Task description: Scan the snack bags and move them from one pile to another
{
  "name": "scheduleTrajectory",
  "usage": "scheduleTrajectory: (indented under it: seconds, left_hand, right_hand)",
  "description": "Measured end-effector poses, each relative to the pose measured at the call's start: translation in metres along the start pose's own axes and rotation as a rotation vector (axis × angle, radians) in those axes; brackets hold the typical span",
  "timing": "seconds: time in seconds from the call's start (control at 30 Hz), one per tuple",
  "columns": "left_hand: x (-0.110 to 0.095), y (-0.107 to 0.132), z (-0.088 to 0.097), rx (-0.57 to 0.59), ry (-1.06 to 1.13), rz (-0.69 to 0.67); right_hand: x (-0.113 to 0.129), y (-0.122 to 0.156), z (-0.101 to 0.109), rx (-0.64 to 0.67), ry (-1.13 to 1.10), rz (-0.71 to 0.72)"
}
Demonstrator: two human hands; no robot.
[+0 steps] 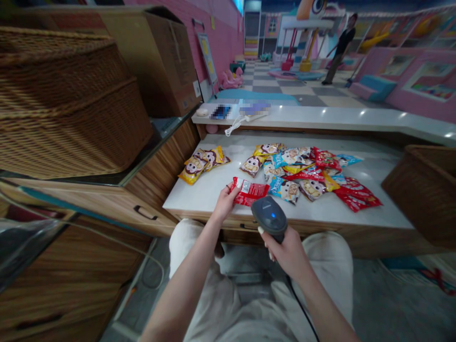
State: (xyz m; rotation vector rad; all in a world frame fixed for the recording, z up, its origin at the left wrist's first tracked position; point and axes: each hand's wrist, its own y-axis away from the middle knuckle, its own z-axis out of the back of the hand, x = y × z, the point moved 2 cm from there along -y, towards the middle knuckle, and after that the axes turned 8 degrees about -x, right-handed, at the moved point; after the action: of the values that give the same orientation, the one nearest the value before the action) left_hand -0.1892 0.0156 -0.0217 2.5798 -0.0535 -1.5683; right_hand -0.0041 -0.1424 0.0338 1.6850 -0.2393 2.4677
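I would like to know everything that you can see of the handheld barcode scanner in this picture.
The handheld barcode scanner is dark grey and looks like plastic, with a rounded, wide head and a small glowing blue light on top. The person's right hand grips its handle, so the head sits tilted above the white counter, not touching it. A thin black cable runs down from the hand.

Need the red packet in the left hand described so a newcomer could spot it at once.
On the white counter in front of the person, snack packets lie spread in a loose heap. At the heap's near edge, the left hand grips a red packet with a pale label patch. It's the only packet held in a hand, just left of the dark handheld barcode scanner.
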Motion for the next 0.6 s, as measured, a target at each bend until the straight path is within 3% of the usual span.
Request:
scheduleTrajectory:
  seconds: [0.3,0.47,0.6]
  left_hand:
    - [0.014,-0.012,0.012,-0.044,-0.044,-0.082]
    - [0.005,-0.003,0.002,-0.006,-0.009,-0.015]
    - [-0.004,0.000,-0.002,-0.104,0.080,-0.005]
  right_hand:
    - [0.008,0.007,0.004,0.037,-0.017,-0.009]
    - [0.006,0.006,0.003,0.016,-0.020,-0.022]
    - [0.001,0.008,0.006,0.005,-0.019,-0.025]
